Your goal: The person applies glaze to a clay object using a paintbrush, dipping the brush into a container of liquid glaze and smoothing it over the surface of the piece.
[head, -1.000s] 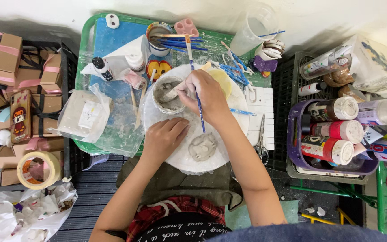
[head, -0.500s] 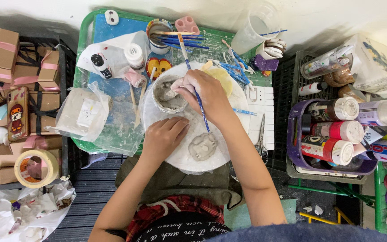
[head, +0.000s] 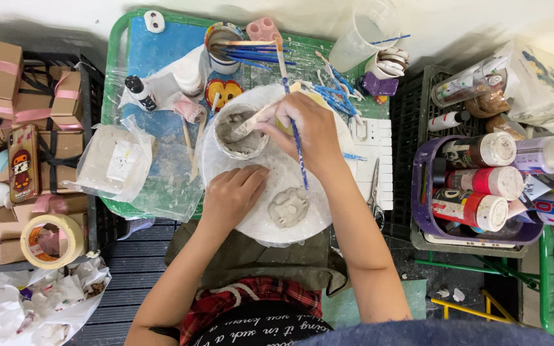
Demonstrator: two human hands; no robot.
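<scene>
**Clay work on a round white board, top view**

Green tray table (head: 115,77), upper centre, carries the white board (head: 270,221) at frame centre. On the board, upper left: small cup of grey slip (head: 242,134). Lower centre: flat grey clay piece (head: 288,206), untouched, just below the brush tip. Right hand (head: 306,131), fingers pressed together, pinches a blue-handled brush (head: 297,150) and touches the cup rim. Left hand (head: 233,195) rests on the board, fingers curled, holding nothing. Scissors (head: 374,192) lie to the right of the board.
</scene>
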